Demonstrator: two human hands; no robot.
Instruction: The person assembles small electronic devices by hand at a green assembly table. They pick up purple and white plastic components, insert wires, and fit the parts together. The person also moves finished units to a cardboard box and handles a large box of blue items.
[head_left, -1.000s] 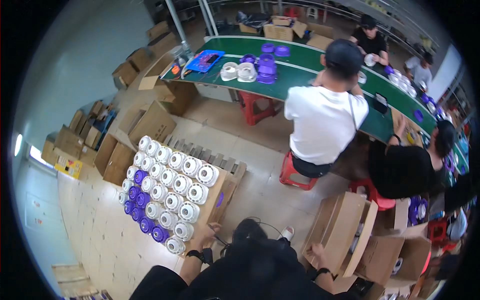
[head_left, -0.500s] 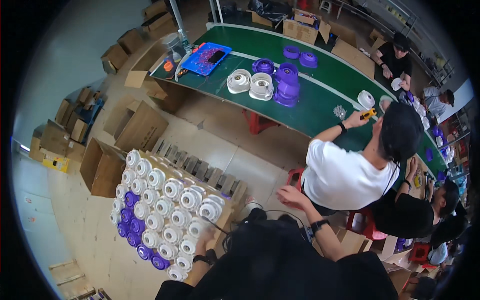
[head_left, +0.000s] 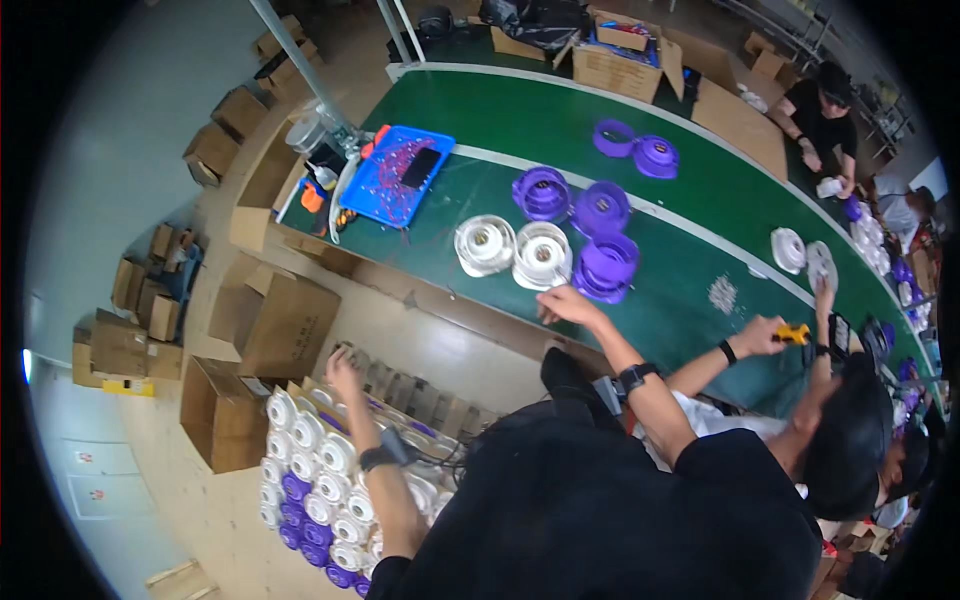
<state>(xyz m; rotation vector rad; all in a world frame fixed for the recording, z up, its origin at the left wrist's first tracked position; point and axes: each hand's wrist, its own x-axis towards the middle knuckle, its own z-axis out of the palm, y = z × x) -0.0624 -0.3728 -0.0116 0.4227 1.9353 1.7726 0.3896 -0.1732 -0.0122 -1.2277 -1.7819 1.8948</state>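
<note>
My right hand (head_left: 568, 305) is at the near edge of the green workbench (head_left: 460, 270), fingers apart and nothing seen in them. It is nearest to a round white housing (head_left: 543, 250) with a metal centre; whether the fingertips touch it I cannot tell. Another white housing (head_left: 484, 245) sits to its left. Purple housings (head_left: 604, 265) stand to the right and behind. My left hand (head_left: 345, 372) hangs over the far edge of a stack of white housings (head_left: 335, 455) and purple housings (head_left: 296, 488); its fingers look loosely apart and empty, though they are small in view.
A blue tray (head_left: 385, 205) with red wires and a black object lies at the bench's left end. Open cardboard boxes (head_left: 225, 410) and a wooden pallet (head_left: 420, 390) are on the floor. On my right a co-worker holds a yellow tool (head_left: 793, 334) near a pile of small parts (head_left: 722, 294).
I have moved closer to the bench. My right hand has reached forward to the white housings there. My left hand has moved from the stack's near right side to its far edge.
</note>
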